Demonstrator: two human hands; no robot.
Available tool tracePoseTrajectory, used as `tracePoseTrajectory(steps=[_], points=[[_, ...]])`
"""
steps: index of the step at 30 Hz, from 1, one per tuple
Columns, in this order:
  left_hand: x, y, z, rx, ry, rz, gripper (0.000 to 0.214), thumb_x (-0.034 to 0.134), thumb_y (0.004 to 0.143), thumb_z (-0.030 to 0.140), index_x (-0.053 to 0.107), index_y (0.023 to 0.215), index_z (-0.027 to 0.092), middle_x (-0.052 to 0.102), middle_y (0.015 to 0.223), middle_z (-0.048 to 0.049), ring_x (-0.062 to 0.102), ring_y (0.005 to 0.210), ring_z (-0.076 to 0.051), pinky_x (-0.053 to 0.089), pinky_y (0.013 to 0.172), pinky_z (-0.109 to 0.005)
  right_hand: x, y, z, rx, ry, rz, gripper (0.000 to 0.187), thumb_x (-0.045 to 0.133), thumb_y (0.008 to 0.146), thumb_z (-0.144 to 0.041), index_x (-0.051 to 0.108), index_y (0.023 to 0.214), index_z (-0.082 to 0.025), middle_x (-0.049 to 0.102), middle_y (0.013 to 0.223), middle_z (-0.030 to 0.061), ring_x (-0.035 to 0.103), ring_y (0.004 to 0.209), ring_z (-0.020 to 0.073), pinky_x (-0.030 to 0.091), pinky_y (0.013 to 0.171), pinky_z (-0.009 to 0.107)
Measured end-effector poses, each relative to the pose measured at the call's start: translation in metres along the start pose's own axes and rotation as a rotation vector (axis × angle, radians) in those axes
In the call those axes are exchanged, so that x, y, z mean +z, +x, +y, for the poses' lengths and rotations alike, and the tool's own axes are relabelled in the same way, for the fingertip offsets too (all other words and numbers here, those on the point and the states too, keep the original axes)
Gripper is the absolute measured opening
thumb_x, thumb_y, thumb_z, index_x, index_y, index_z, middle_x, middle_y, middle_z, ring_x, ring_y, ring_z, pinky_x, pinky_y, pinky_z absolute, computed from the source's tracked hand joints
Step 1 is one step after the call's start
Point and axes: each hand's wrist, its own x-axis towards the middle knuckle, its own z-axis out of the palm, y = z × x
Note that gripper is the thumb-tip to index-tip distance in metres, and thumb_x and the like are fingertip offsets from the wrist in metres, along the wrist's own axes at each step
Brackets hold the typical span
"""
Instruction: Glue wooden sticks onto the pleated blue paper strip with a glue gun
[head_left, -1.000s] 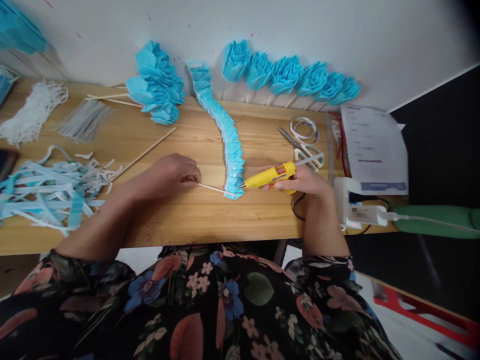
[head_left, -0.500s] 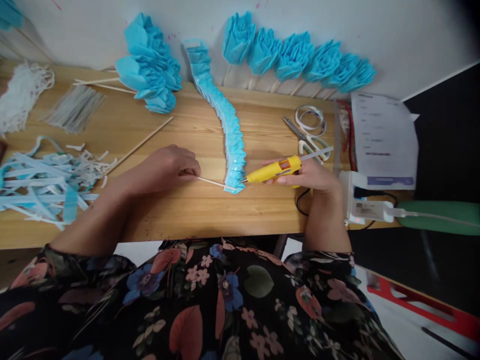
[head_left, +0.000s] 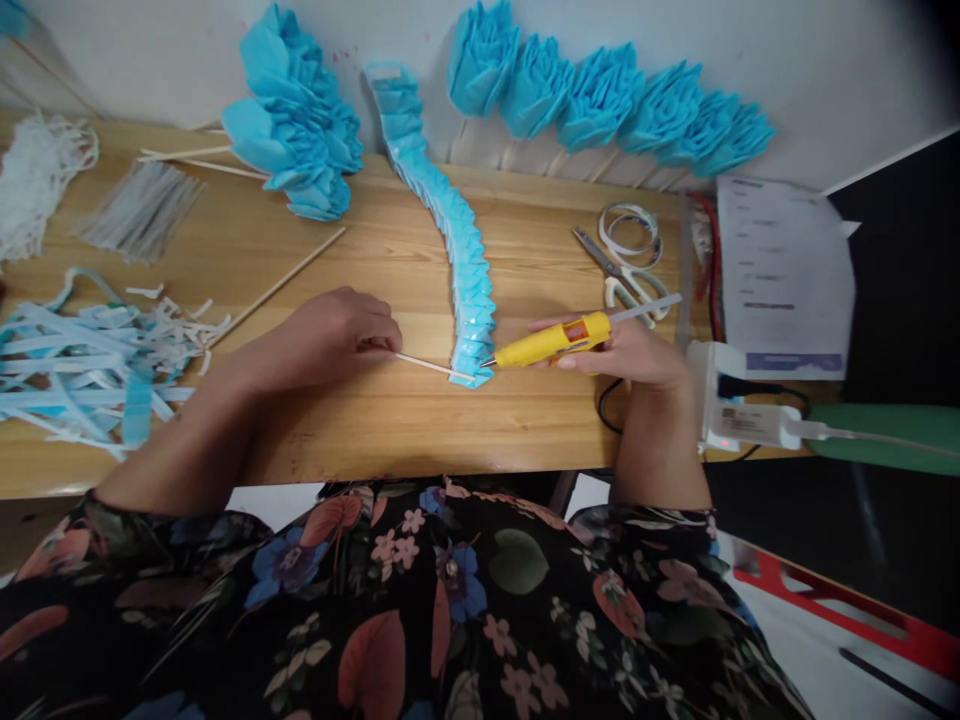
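My left hand (head_left: 330,335) is closed in a pinch on a thin wooden stick (head_left: 427,365) lying on the wooden table (head_left: 375,420). The stick's far tip meets the near end of a long chain of folded blue paper (head_left: 450,230). My right hand (head_left: 630,352) grips a yellow glue gun (head_left: 551,341), its nozzle pointing left at that same end of the chain, where stick and paper meet.
Blue paper flowers (head_left: 600,95) lean on the wall; a larger one (head_left: 296,115) lies at the back left. Scissors (head_left: 622,275) and tape rings sit right of the chain. Paper strips (head_left: 82,360), a loose stick (head_left: 277,285), a power strip (head_left: 739,410) and a printed sheet (head_left: 780,270) are around.
The view has tilted and shifted slightly; both hands keep their hold, with the glue gun nozzle staying at the chain's near end beside the stick tip.
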Motion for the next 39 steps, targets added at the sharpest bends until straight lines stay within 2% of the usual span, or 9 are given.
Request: tracePoseTrajectory(steps=[3, 8, 14, 17, 21, 24, 29, 35, 39], points=[[0.001, 0.000, 0.000, -0.016, 0.008, -0.001, 0.032, 0.049, 0.104, 0.029, 0.074, 0.088, 0.019, 0.074, 0.086, -0.0063, 0.064, 0.082, -0.019, 0.041, 0.079, -0.030, 0.000, 0.000, 0.000, -0.013, 0.003, 0.008, 0.053, 0.086, 0.081, -0.048, 0.079, 0.125, -0.019, 0.083, 0.112, 0.0096, 0.078, 0.108, 0.0264, 0.063, 0.093, 0.035], [0.001, 0.000, 0.001, -0.011, 0.003, 0.011, 0.033, 0.048, 0.104, 0.029, 0.075, 0.087, 0.019, 0.074, 0.086, -0.0060, 0.063, 0.082, -0.019, 0.041, 0.079, -0.030, 0.002, 0.005, 0.000, 0.032, -0.103, 0.026, 0.055, 0.088, 0.076, -0.048, 0.080, 0.122, -0.019, 0.080, 0.124, 0.0109, 0.076, 0.107, 0.0278, 0.061, 0.091, 0.037], [0.000, 0.000, 0.001, 0.018, -0.018, 0.034, 0.031, 0.050, 0.103, 0.029, 0.075, 0.087, 0.018, 0.074, 0.085, -0.0062, 0.062, 0.079, -0.019, 0.040, 0.077, -0.032, 0.003, 0.006, 0.000, 0.034, -0.116, 0.024, 0.055, 0.087, 0.077, -0.049, 0.080, 0.123, -0.019, 0.079, 0.129, 0.0112, 0.076, 0.107, 0.0277, 0.061, 0.091, 0.036], [0.001, 0.000, 0.000, 0.024, -0.017, 0.040, 0.031, 0.051, 0.103, 0.029, 0.075, 0.087, 0.018, 0.073, 0.084, -0.0057, 0.063, 0.079, -0.019, 0.041, 0.077, -0.031, 0.001, 0.003, -0.001, 0.028, -0.089, 0.022, 0.054, 0.088, 0.077, -0.048, 0.080, 0.122, -0.019, 0.081, 0.123, 0.0109, 0.077, 0.107, 0.0283, 0.062, 0.090, 0.037], [0.000, 0.000, 0.001, -0.008, -0.002, 0.004, 0.031, 0.049, 0.103, 0.028, 0.074, 0.087, 0.019, 0.074, 0.086, -0.0058, 0.064, 0.082, -0.019, 0.041, 0.079, -0.030, 0.000, -0.001, -0.002, -0.017, 0.057, 0.046, 0.051, 0.086, 0.081, -0.047, 0.079, 0.123, -0.019, 0.084, 0.106, 0.0093, 0.080, 0.098, 0.0251, 0.064, 0.092, 0.036], [-0.001, 0.000, 0.002, -0.011, 0.004, 0.001, 0.030, 0.050, 0.103, 0.027, 0.075, 0.088, 0.019, 0.074, 0.087, -0.0058, 0.063, 0.082, -0.019, 0.041, 0.079, -0.030, -0.001, -0.002, -0.002, -0.040, 0.108, 0.086, 0.049, 0.089, 0.080, -0.044, 0.079, 0.121, -0.019, 0.084, 0.108, 0.0097, 0.081, 0.091, 0.0220, 0.063, 0.093, 0.034], [0.000, 0.000, 0.000, 0.003, -0.005, 0.017, 0.029, 0.051, 0.102, 0.026, 0.074, 0.087, 0.019, 0.074, 0.086, -0.0058, 0.063, 0.081, -0.019, 0.041, 0.078, -0.030, -0.002, 0.001, 0.001, -0.036, 0.107, -0.020, 0.048, 0.087, 0.082, -0.043, 0.079, 0.123, -0.017, 0.083, 0.113, 0.0105, 0.080, 0.093, 0.0204, 0.063, 0.094, 0.032], [0.001, 0.000, 0.000, -0.012, 0.012, -0.002, 0.029, 0.050, 0.102, 0.026, 0.074, 0.087, 0.019, 0.074, 0.086, -0.0060, 0.064, 0.082, -0.019, 0.041, 0.078, -0.029, 0.000, 0.003, 0.002, -0.028, 0.061, -0.041, 0.049, 0.085, 0.084, -0.046, 0.078, 0.123, -0.016, 0.084, 0.106, 0.0106, 0.079, 0.097, 0.0222, 0.062, 0.093, 0.033], [0.003, 0.000, -0.001, 0.008, 0.014, 0.032, 0.030, 0.050, 0.103, 0.026, 0.074, 0.087, 0.018, 0.073, 0.086, -0.0058, 0.064, 0.080, -0.018, 0.041, 0.077, -0.029, 0.004, 0.008, 0.001, -0.066, -0.011, -0.039, 0.049, 0.086, 0.083, -0.046, 0.079, 0.122, -0.016, 0.084, 0.104, 0.0088, 0.076, 0.097, 0.0224, 0.060, 0.096, 0.035]])
